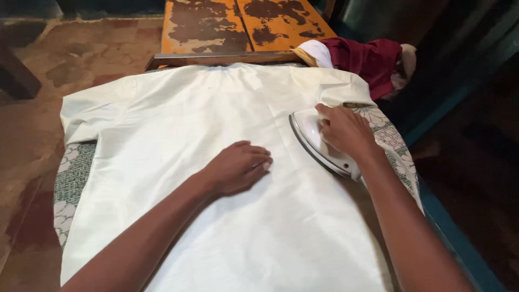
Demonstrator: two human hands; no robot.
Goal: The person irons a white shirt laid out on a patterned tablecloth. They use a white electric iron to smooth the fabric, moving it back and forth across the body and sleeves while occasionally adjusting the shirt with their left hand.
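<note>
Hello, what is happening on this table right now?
A person is ironing a white shirt spread flat over a patterned cloth on the table. The right hand grips the white iron, which sits on the shirt's right side. The left hand lies palm down on the fabric near the middle, beside the iron but not touching it. A dark red garment lies bunched at the far right corner, past the shirt.

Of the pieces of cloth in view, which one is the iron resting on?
The cream-white shirt spread flat over the patterned pad. The right hand holds the iron on it while the left hand presses it; the dark red cloth lies bunched beyond, untouched.
</note>
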